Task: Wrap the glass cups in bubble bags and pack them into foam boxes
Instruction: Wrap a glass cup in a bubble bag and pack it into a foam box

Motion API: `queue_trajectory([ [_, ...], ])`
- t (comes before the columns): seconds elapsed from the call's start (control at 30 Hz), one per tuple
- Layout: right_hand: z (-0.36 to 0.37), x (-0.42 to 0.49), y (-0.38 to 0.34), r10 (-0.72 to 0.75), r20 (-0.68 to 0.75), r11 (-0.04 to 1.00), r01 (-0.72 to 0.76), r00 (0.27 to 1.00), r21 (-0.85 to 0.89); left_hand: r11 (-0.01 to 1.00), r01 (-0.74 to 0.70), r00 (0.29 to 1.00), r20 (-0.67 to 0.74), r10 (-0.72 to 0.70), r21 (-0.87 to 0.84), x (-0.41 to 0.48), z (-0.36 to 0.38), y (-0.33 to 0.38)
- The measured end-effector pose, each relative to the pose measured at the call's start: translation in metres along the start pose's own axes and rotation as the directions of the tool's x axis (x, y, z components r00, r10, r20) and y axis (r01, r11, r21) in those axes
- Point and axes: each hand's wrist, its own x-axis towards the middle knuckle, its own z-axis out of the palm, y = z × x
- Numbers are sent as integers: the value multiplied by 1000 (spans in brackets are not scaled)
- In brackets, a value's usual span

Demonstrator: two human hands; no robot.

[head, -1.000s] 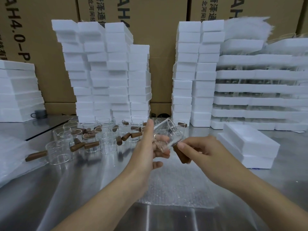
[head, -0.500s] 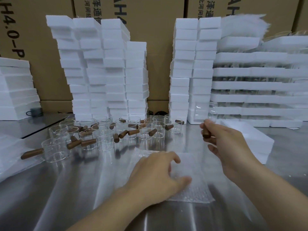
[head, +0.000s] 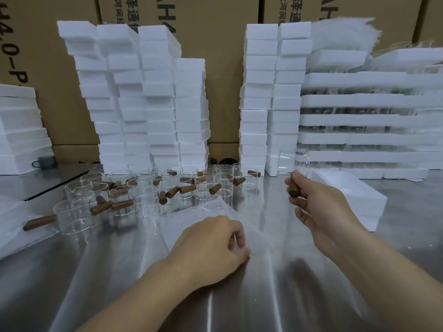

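Single head-worn wide-angle view, looking forward and down across a metal table [head: 72,271]. Both forearms enter from the bottom edge, close to the lens. Foam box stacks [head: 143,97] and cardboard cartons [head: 223,75] fill the far side. No second view.

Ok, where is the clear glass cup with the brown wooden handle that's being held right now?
The clear glass cup is up off the steel table, at right of centre, held by its brown wooden handle in the right hand, before the white foam stacks.

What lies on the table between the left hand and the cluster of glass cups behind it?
Head view: only the bubble bag, flat on the steel table, spans from the left hand toward the glass cups.
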Motion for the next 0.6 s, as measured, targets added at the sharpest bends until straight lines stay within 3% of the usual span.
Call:
queue_trajectory([
  [0.17, 1, -2, 0, -24, 42, 998, 26, 999, -51, 963, 54, 994, -79, -77, -265, 7, 2, -9],
  [0.3, 3, -8, -3, -52, 214, 979, 93, 975, -183, 764, 84, 937, -212, -279, -639, 16, -4, -13],
  [0.47, 9, -21, -7, -110, 519, 928, 274, 848, -252, 489, 2, 825, -275, -494, -873, 22, -13, -16],
  [0.6, 15, -29, -3, -84, 638, 906, 325, 765, -271, 429, 23, 851, -207, -482, -903, 22, -16, -18],
])
